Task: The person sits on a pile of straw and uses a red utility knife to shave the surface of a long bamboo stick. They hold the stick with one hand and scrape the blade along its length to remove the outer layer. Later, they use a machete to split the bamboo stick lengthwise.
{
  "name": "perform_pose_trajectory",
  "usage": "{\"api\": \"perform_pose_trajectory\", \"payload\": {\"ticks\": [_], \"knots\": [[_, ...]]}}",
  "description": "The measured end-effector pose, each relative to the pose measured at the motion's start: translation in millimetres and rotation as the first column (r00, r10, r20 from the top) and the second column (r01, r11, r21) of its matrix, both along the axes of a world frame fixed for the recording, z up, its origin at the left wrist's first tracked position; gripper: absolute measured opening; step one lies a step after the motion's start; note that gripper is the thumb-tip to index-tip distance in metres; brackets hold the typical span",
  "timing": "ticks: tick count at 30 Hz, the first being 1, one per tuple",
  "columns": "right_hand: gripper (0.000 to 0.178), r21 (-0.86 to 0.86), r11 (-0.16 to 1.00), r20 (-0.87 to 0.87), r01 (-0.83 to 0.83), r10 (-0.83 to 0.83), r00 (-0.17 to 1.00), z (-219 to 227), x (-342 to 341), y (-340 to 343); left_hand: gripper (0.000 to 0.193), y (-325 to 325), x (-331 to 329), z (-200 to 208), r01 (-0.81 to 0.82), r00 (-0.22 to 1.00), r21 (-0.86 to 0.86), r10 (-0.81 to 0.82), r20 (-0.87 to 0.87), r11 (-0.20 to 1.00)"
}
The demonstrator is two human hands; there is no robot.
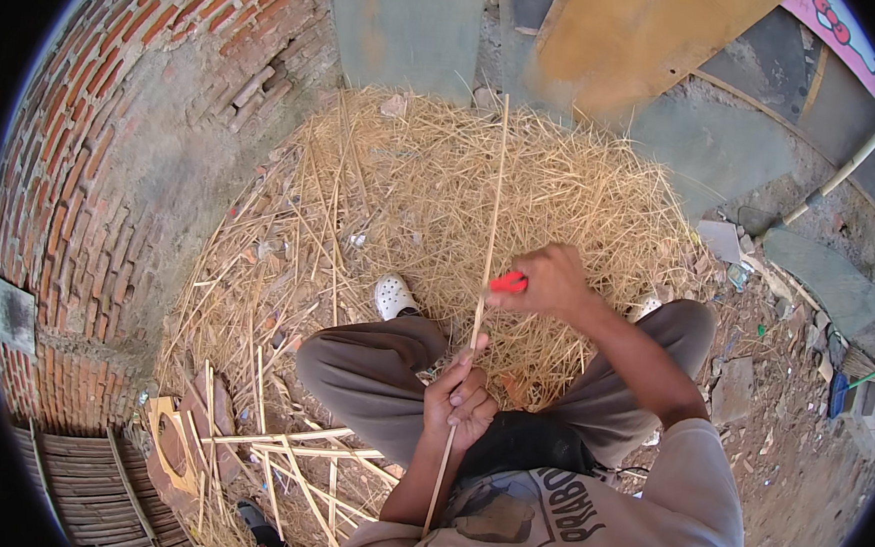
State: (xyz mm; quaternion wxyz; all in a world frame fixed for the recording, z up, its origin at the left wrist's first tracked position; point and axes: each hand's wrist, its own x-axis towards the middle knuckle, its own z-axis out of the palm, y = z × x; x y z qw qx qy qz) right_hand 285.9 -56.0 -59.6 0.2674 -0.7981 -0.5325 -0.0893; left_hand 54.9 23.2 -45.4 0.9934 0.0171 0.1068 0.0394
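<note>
Dark lettering [570, 506] on your shirt [663, 523]; your left hand [462, 403] grips one pale strip [496, 197] between your two knees [337, 363]; your right hand [549, 280] clenches one red tool [509, 282] just beside it — contact unclear.

The tool handle [509, 282] is red, the strip [496, 197] pale tan, the straw [593, 188] golden, and the shoe [393, 296] dark-dotted white.

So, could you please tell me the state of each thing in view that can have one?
Left hand: closed around the long strip
Right hand: closed around the red tool
Long strip: held, apparently unbroken
Red tool: held, working end unclear
Pale shavings: heaped loosely
Loose strips: lying crossed
White shoe: worn
</note>
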Motion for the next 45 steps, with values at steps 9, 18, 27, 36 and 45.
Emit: {"api": "perform_pose_trajectory", "payload": {"ticks": [9,18,27,36,45], "knots": [[0.073,0.027,0.999,-0.054,0.02,-0.018,0.998,1,-4,-3,0.04,0,4,2,0.016,1.0,-0.012,-0.016,0.012,1.0],[0.075,0.121,0.993,-0.052,-0.001,0.007,0.999,-7,-2,-8,0.039,-5,-2,1,0.062,0.998,-0.028,-0.063,-0.024,0.998],[0.083,-0.066,0.859,-0.321,0.508,-0.501,0.804,6,112,-20,0.038,-27,-21,22,0.178,0.973,0.285,-0.126,-0.192,0.942],[0.074,0.013,1.0,0.007,-0.015,0.015,1.0,7,-4,-6,0.033,-8,-6,32,0.072,0.943,0.746,0.199,-0.268,0.662],[0.07,0.014,1.0,-0.111,0.021,-0.019,0.994,3,-4,-11,0.034,-19,-8,29,0.098,0.945,0.731,0.168,-0.282,0.676]]}}
